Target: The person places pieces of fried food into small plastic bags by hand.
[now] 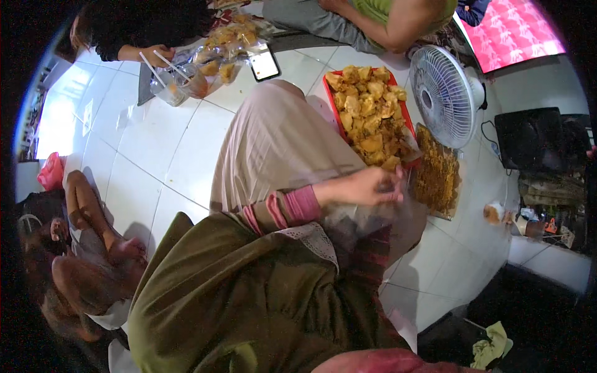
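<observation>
My left hand (381, 186), in a pink-cuffed sleeve, is bent over my lap beside the near edge of a red tray (329, 95). The tray is heaped with golden fried snacks (368, 112). Clear plastic, seemingly a bag (354, 221), lies over my lap just below the hand. The fingers are curled and blurred, so whether they grip the plastic cannot be told. My right hand is not in view. Right of the hand, a flat pane-like piece with a brown-yellow pattern (436, 182) lies on the tiled floor.
A white fan (440, 95) stands right of the tray. Plastic bags of snacks (224, 42), two cups with straws (179, 86) and a phone (265, 63) are beyond my knee. People sit at the top and left. A dark box-shaped object (527, 140) is at right.
</observation>
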